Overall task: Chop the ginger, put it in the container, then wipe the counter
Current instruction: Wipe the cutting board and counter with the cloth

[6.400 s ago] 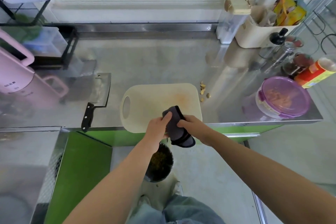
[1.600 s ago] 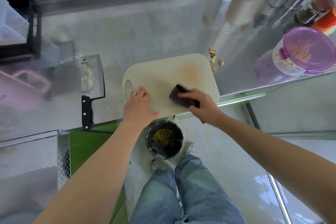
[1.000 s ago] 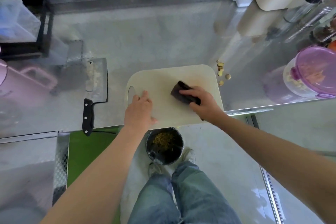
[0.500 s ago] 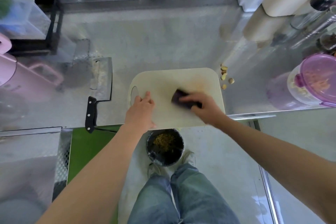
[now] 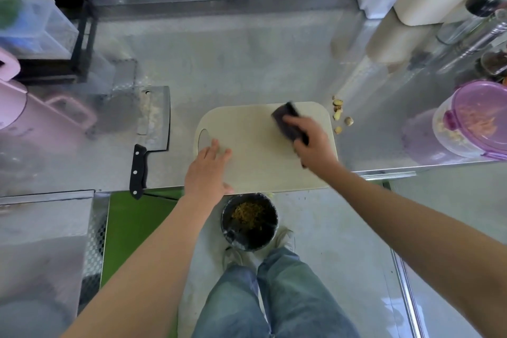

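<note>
Swept out from the board's middle over the last half-second, the dark cloth (image 5: 288, 123) now sits at the far right corner of the cutting board (image 5: 255, 164). At the left a cleaver (image 5: 153, 121) lies flat on the steel counter (image 5: 233, 63), bits stuck to its blade. The left hand (image 5: 207, 170) rests flat with fingers straight, pinning the board's near left part. The right hand (image 5: 311, 145) grips the cloth and presses down; blur hides its fingers. The best stroke, I judge, pulls toward the near edge so crumbs drop into the bin (image 5: 249, 222) below. Ginger scraps (image 5: 340, 115) lie just right of the board, unwiped. The purple-lidded container (image 5: 477, 123) stands at the far right, closed and cut off by the frame, its contents hazy.
</note>
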`<state>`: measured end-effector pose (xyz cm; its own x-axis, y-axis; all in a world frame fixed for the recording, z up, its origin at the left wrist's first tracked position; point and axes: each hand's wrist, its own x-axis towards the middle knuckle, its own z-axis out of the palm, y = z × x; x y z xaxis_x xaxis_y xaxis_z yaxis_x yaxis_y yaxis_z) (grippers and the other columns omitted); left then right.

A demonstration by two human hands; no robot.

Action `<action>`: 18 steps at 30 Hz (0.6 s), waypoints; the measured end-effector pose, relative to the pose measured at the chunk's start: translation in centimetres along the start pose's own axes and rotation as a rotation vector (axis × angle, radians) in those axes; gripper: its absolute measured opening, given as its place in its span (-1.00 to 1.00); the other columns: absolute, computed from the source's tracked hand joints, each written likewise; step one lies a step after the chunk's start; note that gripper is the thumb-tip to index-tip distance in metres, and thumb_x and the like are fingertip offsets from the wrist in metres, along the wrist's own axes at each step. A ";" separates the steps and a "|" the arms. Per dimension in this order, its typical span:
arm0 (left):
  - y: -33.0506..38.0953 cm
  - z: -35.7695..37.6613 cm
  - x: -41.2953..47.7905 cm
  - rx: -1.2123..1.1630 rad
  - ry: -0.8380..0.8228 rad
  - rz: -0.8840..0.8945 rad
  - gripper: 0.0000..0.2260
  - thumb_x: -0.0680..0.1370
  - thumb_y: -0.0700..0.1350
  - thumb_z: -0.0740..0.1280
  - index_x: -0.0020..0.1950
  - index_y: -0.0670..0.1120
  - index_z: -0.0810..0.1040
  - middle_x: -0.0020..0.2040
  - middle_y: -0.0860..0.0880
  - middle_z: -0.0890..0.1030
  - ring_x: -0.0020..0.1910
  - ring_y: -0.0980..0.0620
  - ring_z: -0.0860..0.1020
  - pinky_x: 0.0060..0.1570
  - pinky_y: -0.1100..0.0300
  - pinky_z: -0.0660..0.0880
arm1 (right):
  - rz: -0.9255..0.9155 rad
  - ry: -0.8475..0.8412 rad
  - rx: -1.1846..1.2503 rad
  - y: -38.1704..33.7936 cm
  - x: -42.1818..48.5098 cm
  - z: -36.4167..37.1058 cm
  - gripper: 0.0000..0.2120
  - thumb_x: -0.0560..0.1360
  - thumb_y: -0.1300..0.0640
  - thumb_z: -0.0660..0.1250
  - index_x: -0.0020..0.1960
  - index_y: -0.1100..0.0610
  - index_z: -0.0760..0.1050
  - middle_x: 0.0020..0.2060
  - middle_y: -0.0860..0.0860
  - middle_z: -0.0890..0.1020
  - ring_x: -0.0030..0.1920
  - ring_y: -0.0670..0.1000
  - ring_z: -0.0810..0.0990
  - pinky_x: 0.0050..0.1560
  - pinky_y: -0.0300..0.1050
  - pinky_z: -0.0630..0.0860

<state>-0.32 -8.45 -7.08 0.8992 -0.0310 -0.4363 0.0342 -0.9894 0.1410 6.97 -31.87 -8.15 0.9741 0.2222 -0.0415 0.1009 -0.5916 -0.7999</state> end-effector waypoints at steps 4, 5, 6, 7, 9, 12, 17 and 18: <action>0.0 0.0 0.1 -0.007 0.034 -0.004 -0.24 0.36 0.04 0.52 0.47 0.06 0.22 0.57 -0.07 0.06 0.50 -0.08 0.14 0.41 0.04 0.24 | 0.228 0.100 -0.206 2.0 4.4 -0.1 -0.45 0.43 0.35 0.14 0.41 0.12 0.37 0.31 0.12 0.45 0.30 0.16 0.38 0.33 0.07 0.35; 0.0 0.0 0.2 0.000 0.035 -0.003 -0.24 0.36 0.05 0.52 0.46 0.06 0.22 0.56 -0.07 0.07 0.49 -0.08 0.15 0.40 0.04 0.24 | 0.179 0.073 -0.218 1.9 4.1 0.6 -0.46 0.41 0.34 0.15 0.38 0.11 0.42 0.28 0.12 0.49 0.27 0.17 0.41 0.31 0.07 0.36; 0.0 -0.1 0.2 0.006 0.038 -0.002 -0.24 0.36 0.05 0.53 0.46 0.06 0.23 0.56 -0.07 0.08 0.49 -0.08 0.15 0.40 0.04 0.25 | 0.101 0.027 -0.195 1.6 3.4 1.5 -0.48 0.39 0.35 0.16 0.33 0.11 0.48 0.23 0.11 0.54 0.22 0.17 0.45 0.26 0.05 0.38; 0.0 -0.1 0.2 0.010 0.042 -0.002 -0.24 0.35 0.05 0.53 0.46 0.06 0.23 0.56 -0.07 0.08 0.48 -0.09 0.16 0.40 0.03 0.25 | 0.024 -0.036 -0.149 1.0 2.4 2.3 -0.51 0.38 0.36 0.18 0.27 0.10 0.53 0.18 0.09 0.58 0.16 0.15 0.48 0.21 0.02 0.40; 0.0 0.0 0.3 0.013 0.034 -0.006 -0.23 0.36 0.06 0.52 0.47 0.08 0.21 0.57 -0.06 0.05 0.49 -0.09 0.14 0.40 0.03 0.24 | -0.065 -0.164 -0.073 -0.2 0.1 3.4 -0.56 0.37 0.38 0.21 0.14 0.06 0.62 0.06 0.00 0.62 0.06 0.03 0.49 0.13 -0.09 0.40; 0.0 0.0 0.4 0.016 0.004 -0.019 -0.19 0.37 0.08 0.51 0.50 0.09 0.15 0.58 -0.06 -0.02 0.51 -0.10 0.10 0.42 0.03 0.20 | -0.071 -0.314 -0.003 -1.2 -2.8 3.6 -0.60 0.34 0.42 0.25 -0.06 0.02 0.69 -0.14 -0.18 0.60 -0.07 -0.11 0.50 0.05 -0.33 0.39; 0.0 0.1 0.2 0.031 -0.018 -0.011 -0.18 0.39 0.09 0.49 0.52 0.08 0.11 0.58 -0.07 -0.04 0.51 -0.12 0.07 0.43 0.00 0.20 | -0.067 -0.606 -0.030 -1.7 -6.2 2.7 -0.62 0.29 0.42 0.26 -0.19 0.01 0.69 -0.25 -0.17 0.56 -0.16 -0.16 0.50 -0.08 -0.30 0.42; -0.1 0.0 0.2 0.032 -0.023 -0.005 -0.19 0.41 0.07 0.48 0.53 0.08 0.10 0.58 -0.08 -0.05 0.51 -0.12 0.07 0.43 -0.01 0.20 | -0.039 -0.529 0.019 -1.7 -6.1 2.2 -0.60 0.30 0.44 0.25 -0.17 0.02 0.69 -0.24 -0.18 0.56 -0.16 -0.16 0.49 -0.09 -0.34 0.41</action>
<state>-0.16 -8.38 -7.13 0.8889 -0.0286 -0.4571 0.0246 -0.9936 0.1101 0.41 -30.48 -7.88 0.7342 0.6071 -0.3038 0.1268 -0.5622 -0.8172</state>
